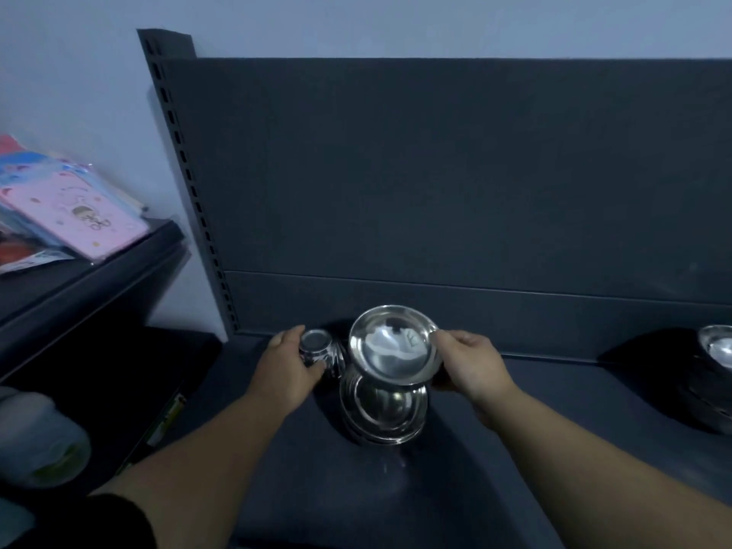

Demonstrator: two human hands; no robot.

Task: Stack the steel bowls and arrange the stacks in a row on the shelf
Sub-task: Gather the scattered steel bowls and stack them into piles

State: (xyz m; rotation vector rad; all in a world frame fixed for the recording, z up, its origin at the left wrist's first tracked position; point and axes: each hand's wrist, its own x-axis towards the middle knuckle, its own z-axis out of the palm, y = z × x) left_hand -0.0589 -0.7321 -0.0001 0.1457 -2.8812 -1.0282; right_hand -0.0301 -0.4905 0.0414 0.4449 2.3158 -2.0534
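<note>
Dark matte shelf bears a shiny stack. Left hand grips a small bowl; right hand pinches a tilted bowl.

**Off to the side**

A pink cartoon-printed packet lies tilted on a dark side rack, among blue packets. A slotted upright post stands against the pale wall. Low left sits a blurred whitish-green object.
</note>
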